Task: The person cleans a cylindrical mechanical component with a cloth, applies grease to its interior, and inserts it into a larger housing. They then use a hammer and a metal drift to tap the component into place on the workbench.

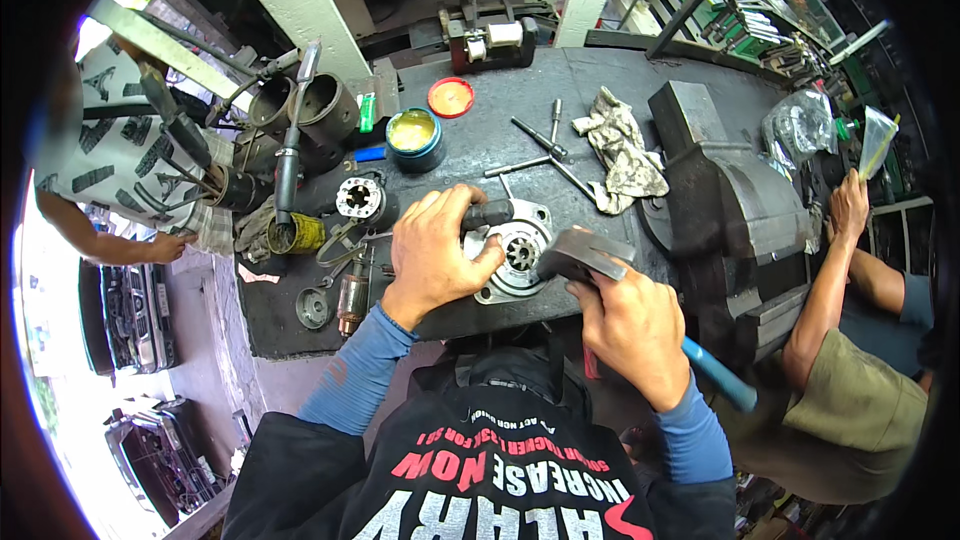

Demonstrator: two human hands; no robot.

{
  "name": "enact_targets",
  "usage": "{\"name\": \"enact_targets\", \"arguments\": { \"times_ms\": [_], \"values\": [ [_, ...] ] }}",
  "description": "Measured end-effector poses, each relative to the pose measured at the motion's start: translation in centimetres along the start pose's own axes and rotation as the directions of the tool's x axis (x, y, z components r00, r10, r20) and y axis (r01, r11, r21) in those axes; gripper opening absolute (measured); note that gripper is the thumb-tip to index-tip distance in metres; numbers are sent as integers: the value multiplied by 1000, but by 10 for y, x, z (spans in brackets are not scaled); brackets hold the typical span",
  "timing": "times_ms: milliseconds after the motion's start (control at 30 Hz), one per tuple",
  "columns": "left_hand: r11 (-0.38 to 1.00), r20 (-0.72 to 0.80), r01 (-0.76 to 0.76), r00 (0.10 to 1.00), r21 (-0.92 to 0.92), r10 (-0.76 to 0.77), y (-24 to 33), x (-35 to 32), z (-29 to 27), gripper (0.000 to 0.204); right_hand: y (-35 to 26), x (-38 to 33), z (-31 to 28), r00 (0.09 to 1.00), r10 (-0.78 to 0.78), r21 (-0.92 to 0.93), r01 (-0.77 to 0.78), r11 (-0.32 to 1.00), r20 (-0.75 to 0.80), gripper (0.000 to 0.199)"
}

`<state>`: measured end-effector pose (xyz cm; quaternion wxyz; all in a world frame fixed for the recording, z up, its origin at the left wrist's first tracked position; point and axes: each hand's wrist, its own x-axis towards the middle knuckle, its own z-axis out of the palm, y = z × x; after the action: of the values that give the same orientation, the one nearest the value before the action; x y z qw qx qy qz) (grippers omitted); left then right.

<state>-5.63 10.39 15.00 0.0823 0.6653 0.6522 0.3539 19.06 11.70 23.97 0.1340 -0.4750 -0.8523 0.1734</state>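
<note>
My left hand [435,252] is closed around a short dark cylindrical piece [488,214], whose end sticks out past the index finger. The thumb reaches toward a round metal housing [490,292] with a small toothed gear [520,254] in its middle, near the bench's front edge. Just right of the housing, my right hand [635,325] grips a hammer [588,252] close to its head. The hammer's blue handle [722,376] trails out below the hand to the right. The dark piece's other end is hidden by my left hand.
Left of my hands lie an armature [353,298], a round metal part [360,198] and a yellow can [297,233]. Beyond stand a tub of grease [415,135], loose rods [540,138] and a rag [622,155]. A large vise [715,180] is right. Other people stand on both sides.
</note>
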Motion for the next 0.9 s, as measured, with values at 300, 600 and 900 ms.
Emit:
{"name": "enact_targets", "arguments": {
  "times_ms": [300, 600, 900],
  "values": [
    [1000, -8, 17, 1000, -6, -17, -1, -1, -2, 43, 1, 5, -5, 995, -25, -72, 33, 997, 98, 26],
    [999, 3, 31, 1000, -8, -31, -3, -3, -5, 45, -2, -1, 4, 999, -30, -26, 30, 999, 16, 26],
    [1000, 2, 27, 1000, -16, -27, -1, -3, -3, 42, -2, -3, 5, 999, 8, 27, -9, 1000, 54, 29]
  ]
}}
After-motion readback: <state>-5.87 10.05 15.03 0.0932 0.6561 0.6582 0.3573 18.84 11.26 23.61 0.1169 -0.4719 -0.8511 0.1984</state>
